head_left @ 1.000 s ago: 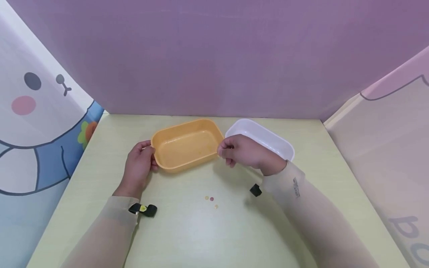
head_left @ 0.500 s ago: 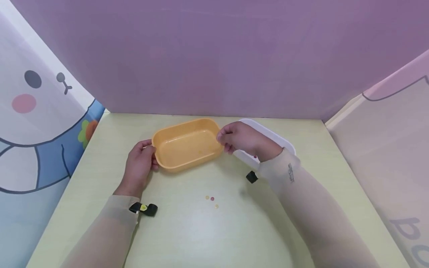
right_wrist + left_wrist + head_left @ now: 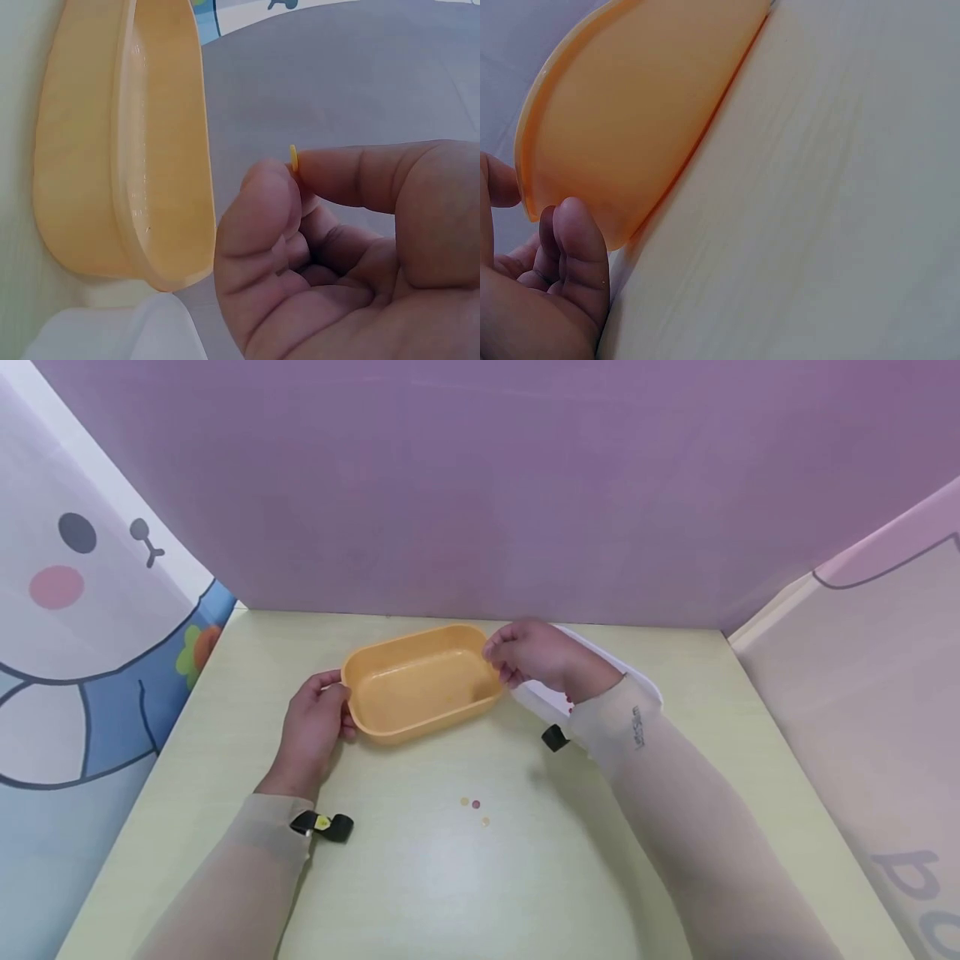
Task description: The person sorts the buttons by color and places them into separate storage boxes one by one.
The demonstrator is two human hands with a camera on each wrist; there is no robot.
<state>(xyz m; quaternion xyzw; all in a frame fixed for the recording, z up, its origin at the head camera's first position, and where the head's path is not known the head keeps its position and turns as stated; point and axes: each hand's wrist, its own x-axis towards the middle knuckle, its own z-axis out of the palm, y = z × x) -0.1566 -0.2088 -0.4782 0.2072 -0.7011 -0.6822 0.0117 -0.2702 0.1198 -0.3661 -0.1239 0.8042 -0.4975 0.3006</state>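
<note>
My left hand (image 3: 313,718) grips the left end of a yellow-orange plastic tray (image 3: 405,693), thumb on the near side in the head view. In the left wrist view its fingertips meet the tray's end wall (image 3: 622,112). My right hand (image 3: 536,652) is raised at the tray's right end and partly covers a white tray (image 3: 542,700). Between thumb and forefinger it pinches a small thin yellow disc (image 3: 293,158), seen edge-on in the right wrist view. On the table lie a small red disc (image 3: 476,804) and two pale yellow discs (image 3: 464,802).
Small red pieces (image 3: 570,700) show inside the white tray beside my right wrist; my forearm hides the rest. A purple panel (image 3: 480,485) stands along the table's back edge. Printed panels (image 3: 82,610) flank both sides. A black strap (image 3: 330,827) hangs at my left cuff.
My right hand has moved away from me and slightly left, from the orange tray's near right corner to its right end. The left hand and the loose discs stay put.
</note>
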